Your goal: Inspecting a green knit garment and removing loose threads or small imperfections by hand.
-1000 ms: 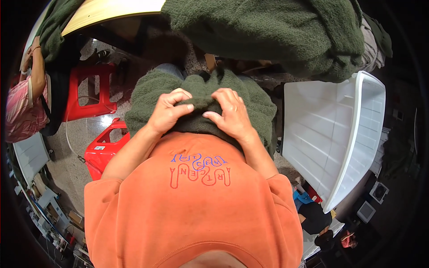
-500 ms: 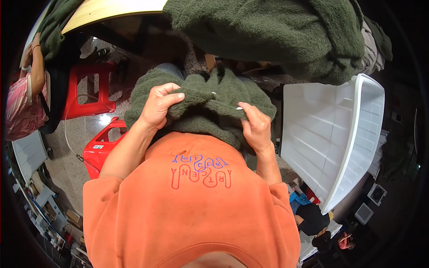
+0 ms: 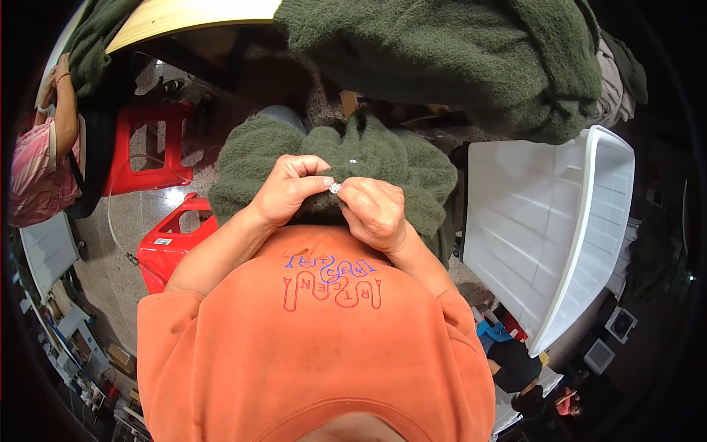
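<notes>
A fuzzy dark green knitted garment (image 3: 258,147) lies bunched across my lap. My left hand (image 3: 289,190) is closed in a pinch on its edge, thumb pointing right. Against it, my right hand (image 3: 374,212) has its fingers closed round a small round silvery-white piece (image 3: 335,188), which looks like a decorated button. That piece shows between the two sets of fingertips, touching the knit; whether it is fixed to the garment I cannot tell. Just beyond the hands, a tiny white label (image 3: 353,161) sits on the fabric.
More green knitwear (image 3: 442,66) is heaped on the table (image 3: 191,16) ahead. A large white plastic bin (image 3: 523,214) stands at the right. Red stools (image 3: 151,147) are at the left, where another person's arm (image 3: 66,110) touches green knitwear. Further people are at the lower right.
My right hand has moved left, bringing the small silvery-white piece to my left fingertips. My left hand has shifted slightly right and nearer. The stretched garment edge is now gathered between both hands.
</notes>
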Tool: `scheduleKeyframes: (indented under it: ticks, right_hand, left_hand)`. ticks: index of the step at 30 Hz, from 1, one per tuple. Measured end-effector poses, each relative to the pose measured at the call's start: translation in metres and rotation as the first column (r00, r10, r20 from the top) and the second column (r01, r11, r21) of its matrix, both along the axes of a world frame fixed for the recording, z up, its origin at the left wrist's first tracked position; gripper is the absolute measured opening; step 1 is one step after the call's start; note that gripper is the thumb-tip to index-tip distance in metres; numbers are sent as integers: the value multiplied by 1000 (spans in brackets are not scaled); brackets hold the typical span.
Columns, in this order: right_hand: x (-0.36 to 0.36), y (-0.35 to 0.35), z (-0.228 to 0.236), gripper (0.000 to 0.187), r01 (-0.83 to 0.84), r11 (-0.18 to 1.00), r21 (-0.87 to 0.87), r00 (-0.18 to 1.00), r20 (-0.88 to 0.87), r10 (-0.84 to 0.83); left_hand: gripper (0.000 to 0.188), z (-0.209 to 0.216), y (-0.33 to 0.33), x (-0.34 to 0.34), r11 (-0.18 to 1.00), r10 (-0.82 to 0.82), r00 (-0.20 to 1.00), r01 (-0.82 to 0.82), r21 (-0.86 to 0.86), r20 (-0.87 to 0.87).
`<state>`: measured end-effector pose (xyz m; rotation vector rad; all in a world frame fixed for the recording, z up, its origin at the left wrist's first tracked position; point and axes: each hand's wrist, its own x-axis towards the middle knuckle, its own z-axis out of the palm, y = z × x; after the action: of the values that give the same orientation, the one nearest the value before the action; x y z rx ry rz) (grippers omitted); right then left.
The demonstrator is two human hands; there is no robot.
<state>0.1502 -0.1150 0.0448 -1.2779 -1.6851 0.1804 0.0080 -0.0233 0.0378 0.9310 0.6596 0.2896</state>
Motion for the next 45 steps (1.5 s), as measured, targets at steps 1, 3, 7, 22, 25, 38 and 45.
scheduleKeyframes:
  ticks: [1,3,7,22,25,38,45]
  right_hand:
    - [-1,1,0,26,-1,1000,-1,1000,0,1]
    - [-2,3,-1,13,42,999,33,994,97,-45]
    - [-3,3,-4,12,53,998,36,991,119,-57]
    - [-6,1,-4,22,-99,858,-504,876,-454,-166]
    - [-6,6,-1,18,-94,843,-530,866,-461,-193]
    - [-21,4,-5,16,174,916,-363,932,-241,-272]
    - [-20,10,-7,16,232,914,-332,936,-180,-303]
  left_hand:
    - [5,-1,0,-1,1000,1,1000,-1,-1,0]
    - [6,-1,1,-2,997,27,999,-25,-72,24]
    - [7,2,0,-1,998,38,999,-38,-40,-1]
    - [7,9,-10,3,635,219,976,-134,761,-12]
    - [9,10,-12,5,468,252,968,-115,876,-8]
    - [17,2,-11,9,-49,266,949,-161,986,168]
    - [18,-3,-16,11,-62,227,946,-222,973,230]
